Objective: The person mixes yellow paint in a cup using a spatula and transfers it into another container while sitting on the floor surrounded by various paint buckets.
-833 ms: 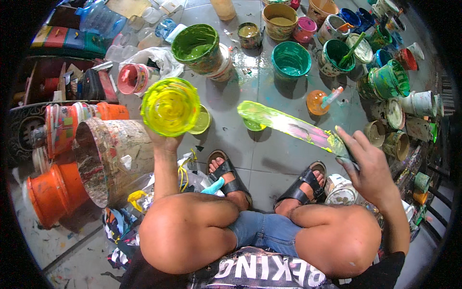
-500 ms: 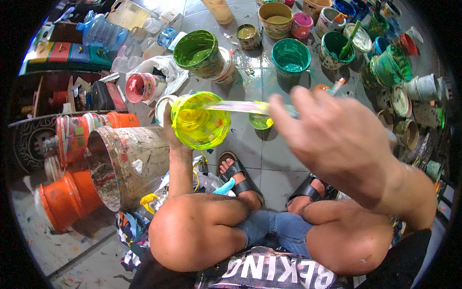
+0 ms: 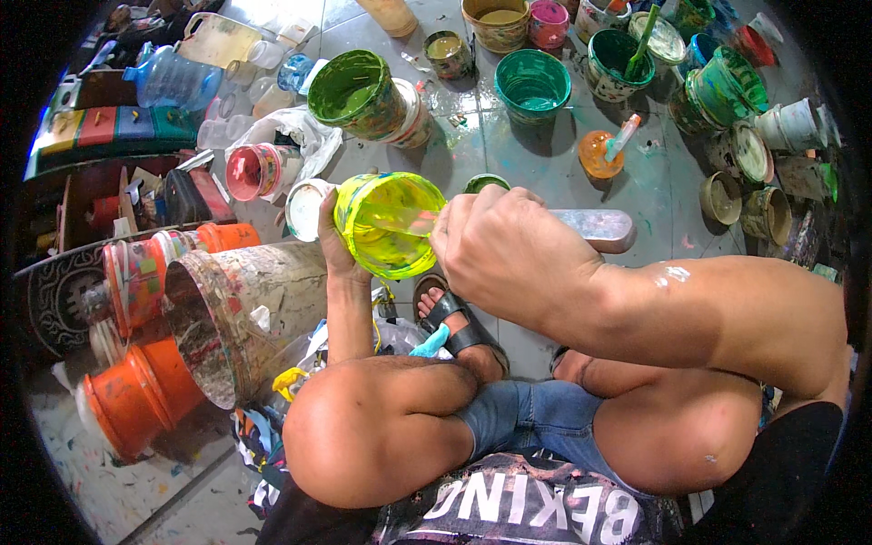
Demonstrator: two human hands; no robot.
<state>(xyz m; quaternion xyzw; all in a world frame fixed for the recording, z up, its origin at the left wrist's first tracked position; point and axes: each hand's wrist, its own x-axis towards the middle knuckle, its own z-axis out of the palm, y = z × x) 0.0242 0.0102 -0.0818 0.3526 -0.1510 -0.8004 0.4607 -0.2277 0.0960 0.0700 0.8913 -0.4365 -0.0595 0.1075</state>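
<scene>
The person sits low over a tiled floor (image 3: 509,163) crowded with paint pots. The left hand (image 3: 334,238) grips a small yellow-green paint bucket (image 3: 389,222) from the outer side, fingers wrapped around its wall, holding it tilted so its mouth faces toward the right hand, above the sandalled left foot (image 3: 450,318). The right hand (image 3: 509,250) is closed in a fist around a flat paint-smeared stirring stick (image 3: 595,227), whose pale blunt end sticks out past the hand to the right while the other end reaches into the bucket's mouth, slicked with yellow paint. Just beside the left hand a big paint-crusted drum (image 3: 241,304) lies on its side, with orange buckets (image 3: 136,400) next to it. Further out on the floor stand a large green bucket (image 3: 359,91), a teal bucket (image 3: 533,86), a pink pot (image 3: 252,171), and a small orange cup (image 3: 598,154) with a brush in it, all well apart from the hands.
</scene>
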